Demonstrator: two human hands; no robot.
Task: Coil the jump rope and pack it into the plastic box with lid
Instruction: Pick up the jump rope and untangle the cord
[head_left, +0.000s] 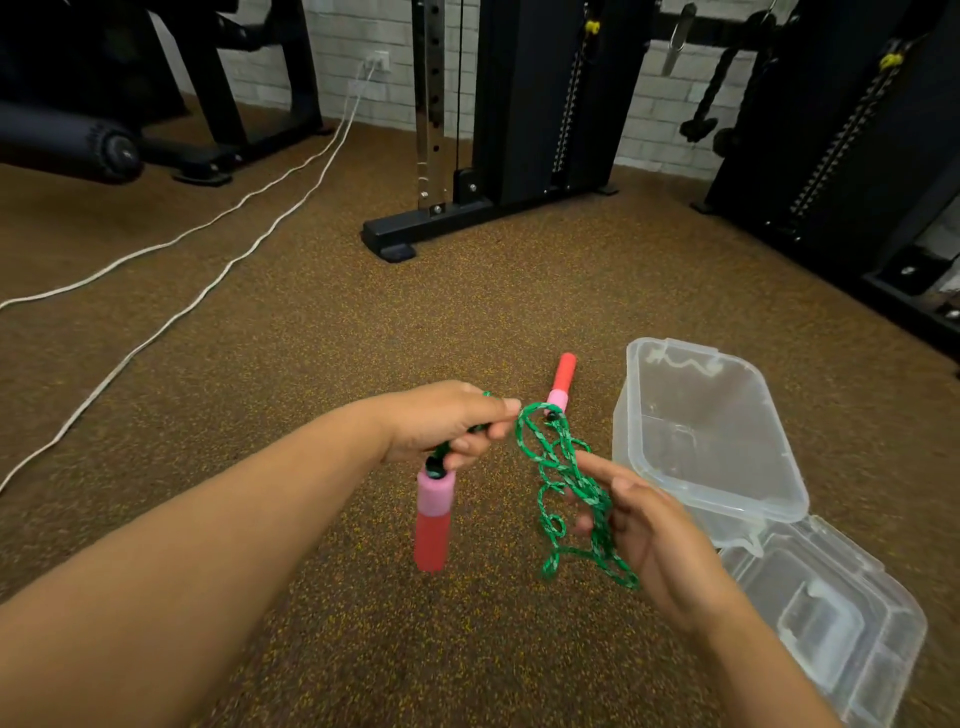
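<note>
Head view: left hand (447, 423) grips green rope (566, 488), one handle (432, 517) hanging straight down; right hand (639, 530) holds tangled loops beside open plastic box (701, 431).

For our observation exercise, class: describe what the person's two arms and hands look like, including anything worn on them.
Both forearms are bare right up to the frame edge, with no sleeve in view. The left hand and right hand wear no gloves, and no watch, ring or bracelet shows on the visible wrists or fingers. Fingernails look short and plain.

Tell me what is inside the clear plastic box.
Nothing: the clear plastic box is open and empty; floor shows through its walls. Its lid lies beside it.
</note>
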